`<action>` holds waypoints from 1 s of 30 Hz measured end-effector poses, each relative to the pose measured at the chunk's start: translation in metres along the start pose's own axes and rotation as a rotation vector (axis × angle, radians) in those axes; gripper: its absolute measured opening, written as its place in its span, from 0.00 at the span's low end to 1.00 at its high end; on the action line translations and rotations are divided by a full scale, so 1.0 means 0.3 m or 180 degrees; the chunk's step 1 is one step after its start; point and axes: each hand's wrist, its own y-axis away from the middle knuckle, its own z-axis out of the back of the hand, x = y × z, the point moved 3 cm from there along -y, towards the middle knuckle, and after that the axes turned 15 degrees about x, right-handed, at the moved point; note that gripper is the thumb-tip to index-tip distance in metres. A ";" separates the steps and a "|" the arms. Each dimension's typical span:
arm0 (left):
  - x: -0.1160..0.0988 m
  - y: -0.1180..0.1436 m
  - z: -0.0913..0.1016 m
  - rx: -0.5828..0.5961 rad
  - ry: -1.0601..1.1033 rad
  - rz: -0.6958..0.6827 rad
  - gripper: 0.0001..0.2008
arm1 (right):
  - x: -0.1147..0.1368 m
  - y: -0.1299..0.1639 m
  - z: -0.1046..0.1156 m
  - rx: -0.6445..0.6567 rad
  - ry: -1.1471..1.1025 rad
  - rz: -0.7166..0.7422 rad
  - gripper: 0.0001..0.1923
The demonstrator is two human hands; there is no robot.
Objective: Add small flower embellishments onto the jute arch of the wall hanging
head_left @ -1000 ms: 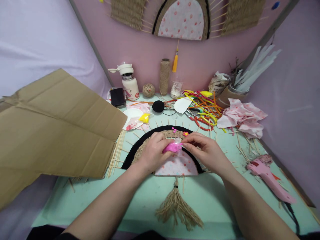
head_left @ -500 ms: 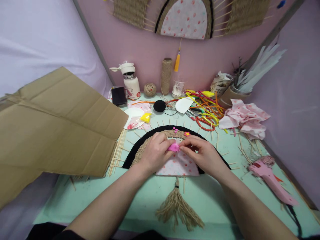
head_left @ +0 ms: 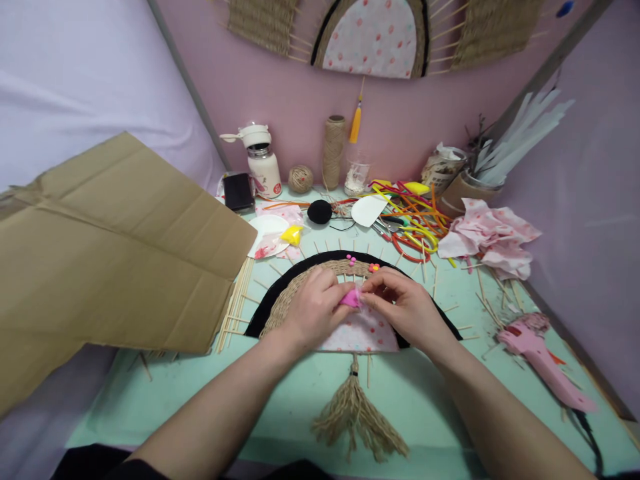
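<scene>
My left hand (head_left: 317,303) is closed round a small bright-pink lump of soft clay (head_left: 351,298). At the lump's right end, the fingers of my right hand (head_left: 400,303) pinch what looks like its clear plastic wrapper (head_left: 361,295). Both hands are over a half-round woven fan (head_left: 285,303) with a black edge and a white, pink-spotted cloth (head_left: 360,337) at its centre. Small pink dots (head_left: 351,260) and a pink flower with a yellow middle (head_left: 374,267) sit on its upper band. A twine tassel (head_left: 357,413) hangs from its lower edge.
A large cardboard sheet (head_left: 125,253) covers the left side. On the right lie a pink glue gun (head_left: 545,360) and crumpled spotted cloth (head_left: 493,233). Behind stand an open bottle (head_left: 264,170), a twine spool (head_left: 334,153) and tangled coloured pipe cleaners (head_left: 420,223). A yellow clay packet (head_left: 291,235) lies left.
The pink lump and my fingertips have shifted slightly right and down. More clear plastic shows between the two hands now. The fan has stayed in place.
</scene>
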 end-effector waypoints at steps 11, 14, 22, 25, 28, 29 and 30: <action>-0.016 -0.010 -0.002 0.1349 0.0028 0.0089 0.11 | 0.016 0.013 0.086 -0.0180 0.0077 0.0279 0.12; -0.037 -0.009 0.001 0.1839 0.0133 -0.0012 0.21 | 0.002 0.012 0.115 -0.0576 0.0015 0.0112 0.10; -0.002 -0.010 0.045 0.0116 0.4275 0.0858 0.18 | 0.011 0.001 0.078 -0.0569 -0.0084 0.0275 0.08; 0.005 -0.015 0.025 -0.0093 0.6235 0.1114 0.17 | 0.025 0.003 0.056 -0.0560 -0.0030 0.0494 0.09; 0.013 -0.022 0.014 -0.0410 0.7104 0.1301 0.12 | 0.034 0.013 0.033 -0.0572 0.0133 0.0690 0.10; 0.015 -0.024 0.011 -0.0502 0.7287 0.1347 0.11 | 0.035 0.018 0.027 -0.0587 0.0199 0.0744 0.10; 0.016 -0.025 0.008 -0.0553 0.7444 0.1368 0.13 | 0.036 0.022 0.022 -0.0615 0.0265 0.0798 0.11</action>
